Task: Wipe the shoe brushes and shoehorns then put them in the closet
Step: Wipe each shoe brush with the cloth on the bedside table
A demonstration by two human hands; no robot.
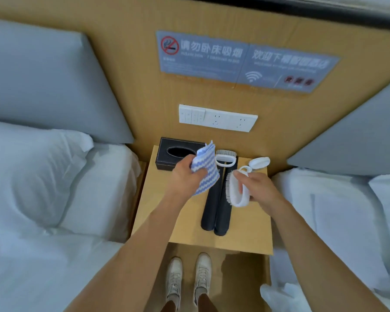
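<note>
Between the two beds, above a small wooden tabletop, the left hand has its fingers clamped on a blue-and-white striped cloth, and the right hand grips a white shoe brush on edge, bristles facing the cloth. Two dark shoehorns lie side by side below, a second brush at their far end and a third white piece (probably another brush) just beside it. A hard wipe could twist the brush loose onto the shoehorns, whose near ends lie close to the front edge and might slide off. A black tissue box crowds the left rear; open room remains front right.
</note>
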